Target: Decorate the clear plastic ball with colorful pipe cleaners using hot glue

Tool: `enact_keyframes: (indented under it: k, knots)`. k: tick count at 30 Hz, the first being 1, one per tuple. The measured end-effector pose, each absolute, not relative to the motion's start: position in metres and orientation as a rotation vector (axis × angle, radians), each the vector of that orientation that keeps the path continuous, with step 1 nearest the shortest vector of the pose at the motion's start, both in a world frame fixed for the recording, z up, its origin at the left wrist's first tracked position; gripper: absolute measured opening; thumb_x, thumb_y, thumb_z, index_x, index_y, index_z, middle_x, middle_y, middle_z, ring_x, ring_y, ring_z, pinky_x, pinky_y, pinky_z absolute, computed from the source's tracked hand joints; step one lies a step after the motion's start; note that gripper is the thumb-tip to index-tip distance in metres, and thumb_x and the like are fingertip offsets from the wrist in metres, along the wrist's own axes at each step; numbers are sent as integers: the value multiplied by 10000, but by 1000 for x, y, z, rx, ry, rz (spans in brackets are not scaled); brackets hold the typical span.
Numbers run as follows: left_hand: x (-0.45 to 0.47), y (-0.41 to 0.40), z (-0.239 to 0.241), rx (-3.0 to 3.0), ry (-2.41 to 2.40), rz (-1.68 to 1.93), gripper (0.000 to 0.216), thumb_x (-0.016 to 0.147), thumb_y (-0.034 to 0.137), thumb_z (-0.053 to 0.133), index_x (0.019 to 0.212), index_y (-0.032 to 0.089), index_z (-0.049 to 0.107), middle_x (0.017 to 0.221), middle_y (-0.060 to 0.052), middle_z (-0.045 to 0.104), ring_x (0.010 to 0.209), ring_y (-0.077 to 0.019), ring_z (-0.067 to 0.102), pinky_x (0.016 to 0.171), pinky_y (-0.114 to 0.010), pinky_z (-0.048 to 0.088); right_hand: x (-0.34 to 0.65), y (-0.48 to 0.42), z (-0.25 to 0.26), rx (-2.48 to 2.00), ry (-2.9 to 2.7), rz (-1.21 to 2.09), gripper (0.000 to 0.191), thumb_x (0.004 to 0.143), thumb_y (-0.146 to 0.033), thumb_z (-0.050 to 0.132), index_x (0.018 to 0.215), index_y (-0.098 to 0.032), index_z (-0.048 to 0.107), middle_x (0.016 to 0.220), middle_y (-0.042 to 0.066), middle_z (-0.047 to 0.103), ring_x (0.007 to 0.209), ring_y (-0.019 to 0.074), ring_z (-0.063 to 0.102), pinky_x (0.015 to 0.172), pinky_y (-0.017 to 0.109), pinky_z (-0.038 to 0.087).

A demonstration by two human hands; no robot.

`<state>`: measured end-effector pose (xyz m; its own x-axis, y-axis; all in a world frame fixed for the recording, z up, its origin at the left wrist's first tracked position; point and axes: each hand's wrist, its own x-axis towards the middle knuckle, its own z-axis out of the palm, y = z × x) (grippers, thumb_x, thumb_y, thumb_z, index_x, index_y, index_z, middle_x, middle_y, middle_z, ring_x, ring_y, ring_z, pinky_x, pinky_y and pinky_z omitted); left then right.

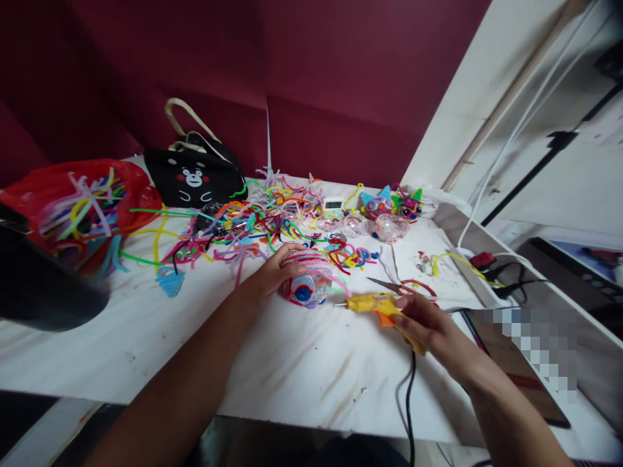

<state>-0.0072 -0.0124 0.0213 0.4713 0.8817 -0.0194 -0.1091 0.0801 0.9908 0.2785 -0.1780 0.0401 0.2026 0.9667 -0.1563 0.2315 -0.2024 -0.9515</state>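
My left hand (281, 269) is closed around the side of a clear ball wrapped partly in pink and red pipe cleaners (311, 279). A dark blue coil sits on the ball's near side. In my right hand (423, 324) is a yellow hot glue gun (374, 303) with an orange trigger. Its metal nozzle points left, a short gap from the ball. From the glue gun's handle a black cord (409, 402) drops over the table's front edge. Orange-handled scissors (406, 287) lie just behind the glue gun.
Loose pipe cleaners (277, 211) spread across the back of the table, with clear plastic domes (392, 227) and decorated pieces (377, 202) at back right. A red bag (141, 188), black bag (195, 175) and dark cylinder (53, 279) stand left. At right are a power strip (467, 275) and dark tablet (516, 363).
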Motion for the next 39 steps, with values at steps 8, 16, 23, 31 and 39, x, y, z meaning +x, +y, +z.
enact_keyframes:
  k: [8, 16, 23, 31, 39]
  knots:
    - [-10, -10, 17, 1251, 769, 820, 663, 632, 389, 866, 1205, 229, 574, 1076, -55, 700, 880, -219, 676, 742, -301, 503, 275, -185, 65, -1394, -857, 723, 505, 616, -421, 926, 1003, -247, 654, 854, -6, 660, 656, 115, 624, 509, 185, 517]
    - [-12, -9, 14, 1257, 726, 818, 654, 614, 363, 867, 1184, 227, 575, 1075, -43, 691, 913, -226, 663, 767, -304, 497, 255, -175, 63, -1248, -652, 752, 479, 513, -263, 971, 896, -217, 688, 800, -23, 683, 615, 118, 681, 524, 191, 570]
    - [-14, -4, 8, 1241, 650, 794, 667, 621, 360, 872, 1199, 229, 566, 1045, -32, 684, 867, -199, 649, 759, -296, 497, 251, -173, 65, -1219, -949, 701, 386, 716, -264, 878, 1046, -228, 682, 943, 28, 730, 794, 166, 719, 613, 230, 587]
    - [-17, -5, 8, 1330, 607, 786, 628, 680, 368, 847, 1226, 235, 568, 1077, -25, 683, 897, -200, 646, 784, -285, 483, 239, -170, 46, -1477, -1503, 599, 271, 882, -437, 697, 1004, -196, 672, 957, 83, 640, 760, 194, 612, 570, 278, 497]
    - [-18, -4, 7, 1414, 597, 776, 603, 734, 403, 818, 1259, 246, 566, 1174, -35, 664, 1010, -221, 638, 861, -299, 484, 228, -170, 44, -1404, -1690, 396, 166, 941, -343, 629, 1055, -222, 619, 930, 26, 474, 628, 122, 461, 465, 229, 414]
